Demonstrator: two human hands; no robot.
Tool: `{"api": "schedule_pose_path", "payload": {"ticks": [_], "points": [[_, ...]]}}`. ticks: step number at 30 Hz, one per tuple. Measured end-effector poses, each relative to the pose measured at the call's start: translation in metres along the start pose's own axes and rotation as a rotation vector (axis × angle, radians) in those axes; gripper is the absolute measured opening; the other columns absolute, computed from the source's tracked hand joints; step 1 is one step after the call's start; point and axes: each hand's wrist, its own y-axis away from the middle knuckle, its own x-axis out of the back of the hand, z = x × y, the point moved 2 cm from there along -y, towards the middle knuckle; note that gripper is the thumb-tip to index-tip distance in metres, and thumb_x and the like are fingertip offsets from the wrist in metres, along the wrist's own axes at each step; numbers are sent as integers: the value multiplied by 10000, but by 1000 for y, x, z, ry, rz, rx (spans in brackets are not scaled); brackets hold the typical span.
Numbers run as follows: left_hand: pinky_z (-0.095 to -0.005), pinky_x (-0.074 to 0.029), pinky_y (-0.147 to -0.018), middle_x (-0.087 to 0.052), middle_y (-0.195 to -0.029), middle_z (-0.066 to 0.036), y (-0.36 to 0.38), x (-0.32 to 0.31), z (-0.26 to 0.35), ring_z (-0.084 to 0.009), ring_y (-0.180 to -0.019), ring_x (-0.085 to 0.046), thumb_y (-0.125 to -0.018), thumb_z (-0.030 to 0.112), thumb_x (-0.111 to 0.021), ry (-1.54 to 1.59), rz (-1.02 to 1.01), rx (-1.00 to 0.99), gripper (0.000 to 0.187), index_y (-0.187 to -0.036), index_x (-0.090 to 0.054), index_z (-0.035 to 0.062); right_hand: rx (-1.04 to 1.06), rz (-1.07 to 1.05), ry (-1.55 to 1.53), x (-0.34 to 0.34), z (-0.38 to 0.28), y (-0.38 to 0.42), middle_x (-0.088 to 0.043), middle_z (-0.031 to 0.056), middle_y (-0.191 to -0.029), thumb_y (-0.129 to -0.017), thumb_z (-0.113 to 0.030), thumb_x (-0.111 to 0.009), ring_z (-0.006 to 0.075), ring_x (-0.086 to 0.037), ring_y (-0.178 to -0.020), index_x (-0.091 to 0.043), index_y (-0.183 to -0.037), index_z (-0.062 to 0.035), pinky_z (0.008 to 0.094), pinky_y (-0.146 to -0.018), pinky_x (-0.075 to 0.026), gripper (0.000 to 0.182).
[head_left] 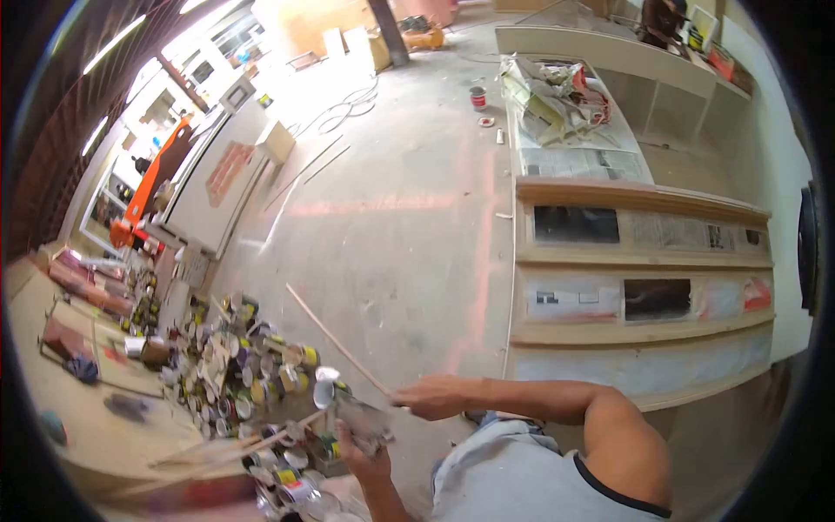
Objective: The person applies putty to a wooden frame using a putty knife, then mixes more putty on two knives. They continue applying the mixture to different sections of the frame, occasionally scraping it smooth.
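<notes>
My right hand (435, 397) is closed round the near end of a long thin wooden stick (335, 335), which slants up and left over the floor. Close below it, my left hand (364, 457) grips a blurred grey object (364, 421) that looks like a paint can; motion smears its outline. Just beyond the left hand stands a can with a white top (325, 388). Many used paint cans (248, 374) crowd together to the left, and long wooden strips (235, 451) lie across some of them.
Wooden panels (644, 259) with paper-masked sections lie on the right. Crumpled masking paper (557, 100) sits behind them. A red-labelled can (477, 97) stands on the concrete floor (383, 252). Hose loops (348, 109) and thin strips (326, 163) lie farther off. Another person (663, 22) is at the far right.
</notes>
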Motion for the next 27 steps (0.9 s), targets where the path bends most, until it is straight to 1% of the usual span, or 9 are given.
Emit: {"api": "schedule_pose_path", "payload": {"ticks": [3, 7, 13, 16, 19, 22, 24, 25, 27], "points": [[-366, -521, -837, -622, -1132, -156, -63, -49, 53, -282, -975, -629, -982, 287, -545, 549, 56, 279, 436, -1238, -511, -65, -641, -552, 132, 19, 69, 12, -640, 205, -837, -892, -189, -555, 346, -625, -739, -627, -1015, 7, 422, -665, -494, 242], [-307, -486, -780, -610, -1090, -129, -158, -74, 9, -185, -896, -586, -1016, 325, -464, -170, -150, 202, 392, -1218, -541, -1, -1278, 429, -450, 87, 84, 1, -616, 99, -718, -925, -323, -577, 165, -582, -593, -637, -946, 25, 339, -535, -453, 354], [-339, -478, -823, -653, -960, -104, -256, -152, -26, -246, -879, -599, -1006, 294, -496, -170, -199, -219, 372, -1200, -572, -14, -1051, 1118, -706, 90, 137, -47, -646, 28, -875, -905, -260, -654, 115, -591, -752, -639, -1046, 40, 279, -649, -487, 332], [-389, -525, -664, -681, -889, -116, -329, -173, -31, -296, -733, -675, -937, 127, -590, -363, -1271, -319, 333, -1246, -533, 16, -1036, 1128, 40, 147, 165, -63, -664, 41, -943, -904, -209, -667, 119, -594, -840, -653, -1016, 45, 294, -747, -485, 278], [-358, -554, -713, -688, -1011, -93, -421, -177, -38, -279, -852, -699, -961, 207, -561, -58, -1206, -162, 325, -1195, -564, -17, -814, 1514, 179, 197, 183, -110, -669, 17, -808, -941, -229, -628, 77, -593, -744, -703, -908, -10, 271, -658, -484, 234], [-370, -577, -644, -668, -1006, -110, -469, -232, 5, -260, -838, -690, -972, 259, -525, 651, -815, 533, 359, -1195, -542, -22, -740, 1446, 619, 191, 245, -80, -690, 95, -854, -927, -220, -634, 203, -642, -766, -677, -896, 20, 304, -704, -495, 245], [-329, -578, -538, -653, -977, -97, -504, -263, -11, -226, -753, -677, -972, 356, -515, 868, -780, 746, 386, -1198, -526, 44, -379, 614, 1419, 176, 298, -117, -661, 166, -962, -926, -123, -584, 339, -634, -944, -635, -1061, 8, 424, -816, -495, 195], [-329, -578, -538, -653, -977, -97, -517, -275, -12, -226, -753, -677, -972, 356, -515, 867, -788, 748, 386, -1198, -526, 44, -370, 632, 665, 186, 311, -169, -654, 188, -1022, -928, -104, -553, 360, -627, -975, -617, -1116, 2, 435, -840, -493, 225], [-318, -571, -510, -645, -946, -113, -545, -304, -11, -229, -758, -676, -972, 350, -516, 834, -777, 716, 385, -1187, -519, 30, -1084, -84, 562, 194, 350, -206, -618, 236, -1062, -914, -142, -555, 382, -596, -914, -601, -977, 26, 434, -776, -478, 186]]}}
